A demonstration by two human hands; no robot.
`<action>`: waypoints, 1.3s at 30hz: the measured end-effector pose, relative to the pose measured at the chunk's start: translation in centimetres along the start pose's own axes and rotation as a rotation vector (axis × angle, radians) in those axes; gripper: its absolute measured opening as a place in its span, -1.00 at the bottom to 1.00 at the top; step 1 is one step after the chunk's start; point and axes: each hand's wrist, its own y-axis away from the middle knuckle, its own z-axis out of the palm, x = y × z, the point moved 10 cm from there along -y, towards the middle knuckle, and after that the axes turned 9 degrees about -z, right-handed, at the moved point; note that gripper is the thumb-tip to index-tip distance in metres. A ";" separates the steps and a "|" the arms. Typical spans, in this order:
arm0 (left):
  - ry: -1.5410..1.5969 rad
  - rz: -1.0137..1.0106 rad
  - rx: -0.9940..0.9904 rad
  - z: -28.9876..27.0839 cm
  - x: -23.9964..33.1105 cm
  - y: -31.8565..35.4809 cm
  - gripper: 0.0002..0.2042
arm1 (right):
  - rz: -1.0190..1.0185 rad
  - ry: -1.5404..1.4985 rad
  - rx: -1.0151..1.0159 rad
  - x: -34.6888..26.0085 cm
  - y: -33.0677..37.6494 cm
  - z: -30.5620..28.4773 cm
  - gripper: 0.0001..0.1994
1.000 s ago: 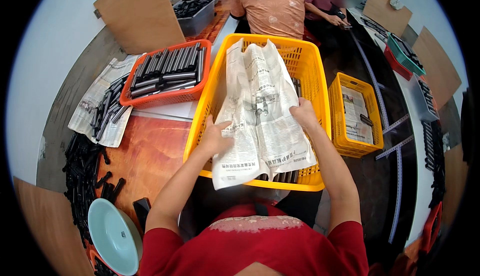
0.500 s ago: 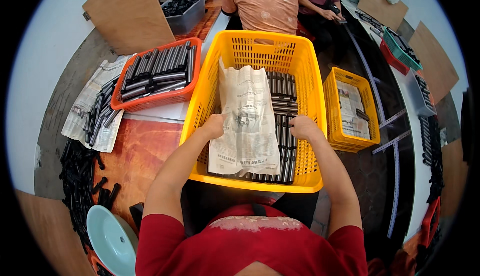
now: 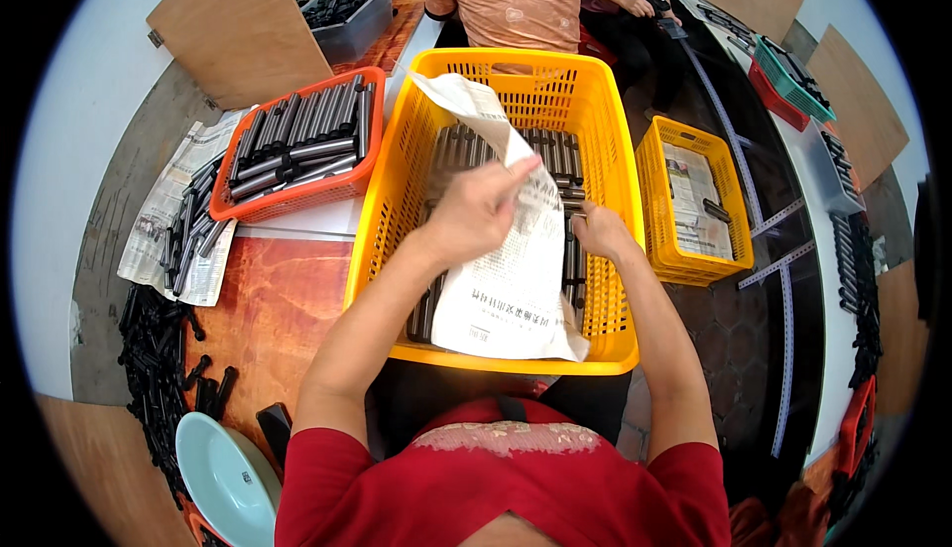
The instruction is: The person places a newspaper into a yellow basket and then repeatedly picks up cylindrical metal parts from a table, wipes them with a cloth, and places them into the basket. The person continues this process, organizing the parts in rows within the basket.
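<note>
In front of me stands a yellow perforated plastic crate (image 3: 369, 271) with rows of dark metal rods (image 3: 555, 153) inside. A newspaper sheet (image 3: 501, 294) lies over the rods' near and middle part, its far end lifted and folded over. My left hand (image 3: 474, 212), blurred, is above the rods with its fingers closed on the sheet's raised edge. Inside the crate's right side, my right hand (image 3: 601, 233) has curled fingers beside the sheet's right edge, close to the rods. What its fingertips grip, if anything, is hidden.
At left, an orange basket (image 3: 297, 205) holds similar rods; more lie on newspaper (image 3: 203, 274) beside it. Black pieces (image 3: 149, 368) are heaped near a pale blue basin (image 3: 223, 468). Another yellow crate (image 3: 699, 264) stands at right. People sit beyond (image 3: 506, 1).
My left hand has moved from the crate's left side toward its middle, pulling the newspaper's edge up and over to the right. More rods show at left. My right hand has moved slightly.
</note>
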 end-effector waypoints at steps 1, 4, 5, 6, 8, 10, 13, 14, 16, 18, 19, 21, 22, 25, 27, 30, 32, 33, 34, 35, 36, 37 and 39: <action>0.062 0.051 0.081 -1.9 1.5 -0.2 -0.49 | -0.001 -0.045 0.086 0.5 -0.1 -0.4 -0.59; 0.338 0.081 0.256 -7.0 3.3 0.1 -0.46 | 0.120 -0.396 0.107 1.7 -0.2 -0.1 -0.52; 0.455 0.119 0.277 -8.2 3.8 0.4 -0.47 | 0.185 -0.548 0.074 1.9 0.0 0.3 -0.50; 0.570 0.157 0.299 -9.4 4.1 0.8 -0.47 | 0.249 -0.700 0.038 1.9 0.2 0.7 -0.47; 0.639 0.185 0.321 -10.8 4.5 1.5 -0.47 | 0.337 -0.955 -0.092 -0.1 1.1 1.3 -0.41; 0.665 0.188 0.322 -11.1 4.3 1.8 -0.46 | 0.304 -1.141 -0.267 -2.3 1.6 1.8 -0.34; 0.677 0.112 0.305 -9.8 1.9 1.9 -0.44 | 0.022 -1.019 -0.177 -2.4 0.3 1.1 -0.38; 0.671 0.082 0.295 -9.3 1.0 2.0 -0.45 | -0.008 -1.011 -0.150 -2.8 0.5 0.5 -0.36; 0.656 0.020 0.274 -8.3 -1.2 2.2 -0.45 | -0.062 -1.133 -0.059 -2.8 0.4 -0.5 -0.41; 0.544 -0.054 0.234 -7.6 -3.7 2.4 -0.51 | -0.123 -0.916 0.142 -1.8 0.2 -2.2 -0.48; 0.446 -0.110 0.182 -7.2 -5.5 2.4 -0.53 | -0.147 -0.628 0.295 -0.9 0.4 -3.4 -0.52; 0.225 -0.302 0.084 -5.7 -9.1 2.2 -0.59 | -0.192 -0.099 0.536 -1.0 1.5 -5.7 -0.64; 0.149 -0.407 0.029 -5.0 -11.0 2.6 -0.59 | -0.208 -0.090 0.541 -1.4 1.6 -5.5 -0.66; -0.053 -0.658 -0.124 -2.1 -17.9 4.3 -0.58 | -0.201 -0.014 0.462 -1.6 1.2 -4.3 -0.72; -0.148 -0.749 -0.200 0.0 -22.3 5.7 -0.56 | -0.131 0.099 0.277 -0.3 -0.2 -2.0 -0.77; -0.379 -0.788 -0.301 2.4 -26.1 6.8 -0.55 | -0.091 0.089 0.253 -0.7 -0.1 -1.7 -0.81; -0.446 -0.862 -0.333 3.3 -27.7 7.3 -0.63 | -0.064 0.107 0.217 -0.7 -0.2 -1.7 -0.79; -0.471 -0.915 -0.353 3.6 -28.0 7.7 -0.65 | -0.048 0.111 0.201 -0.5 -0.2 -1.5 -0.78; -0.496 -0.970 -0.373 3.9 -28.2 8.1 -0.68 | -0.052 0.128 0.162 -0.4 -0.4 -1.0 -0.78; -0.514 -0.982 -0.385 4.2 -28.1 8.2 -0.69 | -0.056 0.144 0.122 -0.2 -0.6 -0.5 -0.77; -0.528 -0.993 -0.399 4.4 -27.4 8.3 -0.69 | -0.059 0.163 0.081 -0.1 -0.7 0.0 -0.77; -0.543 -1.004 -0.413 4.7 -27.0 8.4 -0.70 | -0.050 0.160 0.044 0.1 -0.8 0.3 -0.77; -0.574 -0.964 -0.426 5.5 -27.3 8.7 -0.70 | -0.035 0.152 -0.030 0.1 -1.0 1.2 -0.77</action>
